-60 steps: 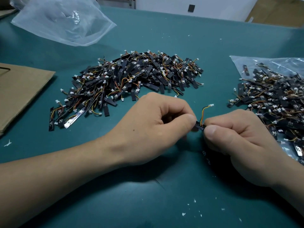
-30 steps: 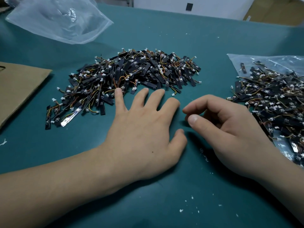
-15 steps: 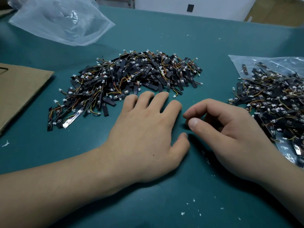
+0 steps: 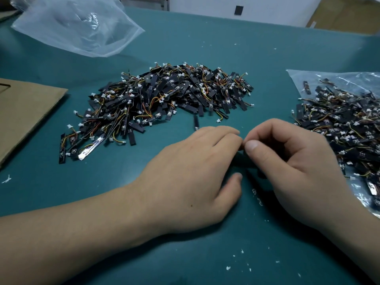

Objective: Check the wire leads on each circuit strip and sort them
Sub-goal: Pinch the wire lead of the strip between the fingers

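A big heap of black circuit strips (image 4: pixel 164 99) with orange and yellow wire leads and white plugs lies on the green mat ahead of me. One loose strip (image 4: pixel 196 122) rests just beyond my left fingertips. My left hand (image 4: pixel 191 173) lies palm down, with bent fingers touching the thumb tip of my right hand (image 4: pixel 287 161); nothing shows in it. My right hand is curled, thumb pressed to the forefinger, and whatever is inside it is hidden. A second heap of strips (image 4: pixel 345 124) sits on a clear bag at the right.
A crumpled clear plastic bag (image 4: pixel 76 27) lies at the back left. Brown cardboard (image 4: pixel 22 112) covers the left edge of the green mat (image 4: pixel 102 192). White scraps (image 4: pixel 242 262) dot the mat near me. A wall and cardboard boxes stand behind the table.
Two seconds ago both hands pinched one strip. My left hand then spread flat toward the centre heap, and has now drawn back and bent to meet my right thumb, uncovering a loose strip.
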### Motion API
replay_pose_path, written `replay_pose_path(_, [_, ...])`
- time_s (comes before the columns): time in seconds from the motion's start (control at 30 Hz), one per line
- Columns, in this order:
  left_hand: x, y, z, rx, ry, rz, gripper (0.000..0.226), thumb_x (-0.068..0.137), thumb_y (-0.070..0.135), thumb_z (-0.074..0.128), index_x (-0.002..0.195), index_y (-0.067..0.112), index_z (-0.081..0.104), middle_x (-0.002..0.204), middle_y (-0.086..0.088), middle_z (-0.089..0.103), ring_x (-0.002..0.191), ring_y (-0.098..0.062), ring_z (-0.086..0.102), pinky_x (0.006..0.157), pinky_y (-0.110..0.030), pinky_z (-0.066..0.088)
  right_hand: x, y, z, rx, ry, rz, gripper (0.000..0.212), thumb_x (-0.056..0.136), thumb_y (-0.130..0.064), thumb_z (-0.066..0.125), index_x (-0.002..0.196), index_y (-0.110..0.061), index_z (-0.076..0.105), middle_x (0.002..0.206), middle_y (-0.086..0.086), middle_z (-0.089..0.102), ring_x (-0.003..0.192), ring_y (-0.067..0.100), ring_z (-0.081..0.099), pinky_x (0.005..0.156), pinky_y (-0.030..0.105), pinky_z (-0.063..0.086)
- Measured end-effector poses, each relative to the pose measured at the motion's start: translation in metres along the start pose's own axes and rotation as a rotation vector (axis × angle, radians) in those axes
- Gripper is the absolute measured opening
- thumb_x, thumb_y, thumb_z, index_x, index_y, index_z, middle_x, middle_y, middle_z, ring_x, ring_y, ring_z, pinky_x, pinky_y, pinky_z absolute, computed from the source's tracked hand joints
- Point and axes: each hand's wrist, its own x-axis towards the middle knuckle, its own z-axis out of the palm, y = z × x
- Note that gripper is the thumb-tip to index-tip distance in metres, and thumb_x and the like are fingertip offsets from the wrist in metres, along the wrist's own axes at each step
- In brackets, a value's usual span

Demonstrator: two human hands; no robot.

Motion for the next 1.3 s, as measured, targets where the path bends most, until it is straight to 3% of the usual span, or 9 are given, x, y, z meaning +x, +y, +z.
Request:
replay_pose_path(0.13, [0.002, -0.002, 0.004, -0.180, 0.104, 0.143, 0.046, 0.079, -0.005, 0.051, 0.117, 0.013, 0.069, 0.132, -0.002, 0.063, 0.125, -0.021, 0.057, 0.103, -0.034, 0.047, 0.000, 0.004, -0.002, 0.082, 0.136, 0.053, 0.010, 0.093, -0.031, 0.061, 0.085, -0.026, 0.067, 0.072, -0.006, 0.065, 0.062, 0.015, 0.056, 0.060, 0.026, 0.046])
replay_pose_path(0.23, [0.002, -0.005, 0.004, -0.009, 0.108, 0.061, 0.039, 0.083, 0.010, 0.056, 0.118, 0.025, 0.067, 0.140, 0.003, 0.058, 0.136, -0.021, 0.047, 0.112, -0.037, 0.035, 0.003, 0.008, -0.002, 0.040, 0.122, 0.127, 0.009, 0.091, -0.026, 0.061, 0.094, -0.031, 0.068, 0.086, -0.016, 0.068, 0.074, 0.005, 0.061, 0.071, 0.017, 0.045])
replay_pose_path(0.33, [0.002, -0.004, 0.003, 0.101, 0.085, -0.139, 0.032, 0.090, 0.039, 0.050, 0.119, 0.037, 0.061, 0.135, 0.015, 0.055, 0.129, -0.016, 0.045, 0.102, -0.035, 0.024, 0.003, 0.008, 0.000, -0.104, 0.050, 0.159, 0.025, 0.087, -0.026, 0.057, 0.108, -0.036, 0.066, 0.102, -0.028, 0.066, 0.085, -0.010, 0.058, 0.078, 0.005, 0.038])
replay_pose_path(0.47, [0.005, -0.006, 0.002, 0.049, 0.094, -0.126, 0.025, 0.094, 0.036, 0.050, 0.114, 0.035, 0.066, 0.120, 0.018, 0.059, 0.112, -0.016, 0.047, 0.093, -0.034, 0.029, 0.003, 0.003, 0.000, -0.223, 0.000, 0.124, 0.032, 0.087, -0.028, 0.057, 0.117, -0.037, 0.065, 0.107, -0.040, 0.055, 0.112, -0.011, 0.049, 0.091, -0.003, 0.028])
replay_pose_path(0.57, [0.007, -0.008, 0.003, -0.093, 0.147, -0.098, 0.024, 0.096, 0.030, 0.050, 0.111, 0.030, 0.069, 0.112, 0.014, 0.068, 0.106, -0.016, 0.055, 0.096, -0.037, 0.043, 0.005, 0.000, -0.001, -0.256, -0.040, 0.117, 0.035, 0.086, -0.033, 0.059, 0.119, -0.033, 0.067, 0.110, -0.033, 0.058, 0.111, -0.003, 0.051, 0.099, 0.004, 0.031])
replay_pose_path(0.63, [0.007, -0.008, 0.002, -0.241, 0.246, -0.104, 0.024, 0.100, 0.023, 0.052, 0.109, 0.027, 0.073, 0.097, 0.016, 0.071, 0.094, -0.005, 0.061, 0.087, -0.023, 0.047, 0.006, -0.001, -0.001, -0.268, -0.071, 0.115, 0.034, 0.086, -0.038, 0.059, 0.118, -0.032, 0.069, 0.111, -0.024, 0.063, 0.115, 0.004, 0.052, 0.106, 0.021, 0.036])
replay_pose_path(0.73, [0.009, -0.010, 0.000, -0.425, 0.319, -0.109, 0.023, 0.101, 0.010, 0.058, 0.106, 0.023, 0.076, 0.079, 0.031, 0.062, 0.077, 0.013, 0.059, 0.073, -0.004, 0.039, 0.007, -0.002, 0.000, -0.265, -0.087, 0.086, 0.018, 0.088, -0.038, 0.060, 0.104, -0.035, 0.069, 0.112, -0.022, 0.065, 0.116, 0.010, 0.054, 0.108, 0.040, 0.040])
replay_pose_path(0.87, [0.012, -0.011, -0.001, -0.544, 0.368, -0.109, 0.021, 0.101, 0.007, 0.061, 0.105, 0.020, 0.076, 0.078, 0.029, 0.066, 0.071, 0.011, 0.061, 0.068, -0.004, 0.040, 0.006, -0.002, 0.002, -0.265, -0.083, 0.060, 0.013, 0.091, -0.041, 0.060, 0.090, -0.030, 0.068, 0.114, -0.021, 0.066, 0.116, 0.013, 0.054, 0.106, 0.050, 0.039])
replay_pose_path(1.3, [0.018, -0.016, -0.002, -0.850, 0.272, -0.251, 0.020, 0.095, 0.016, 0.071, 0.113, 0.023, 0.066, 0.079, 0.004, 0.076, 0.064, -0.010, 0.061, 0.063, -0.024, 0.051, 0.004, -0.003, -0.003, -0.050, -0.132, 0.018, 0.018, 0.092, -0.030, 0.063, 0.078, -0.030, 0.074, 0.105, -0.019, 0.071, 0.108, 0.014, 0.063, 0.092, 0.024, 0.042])
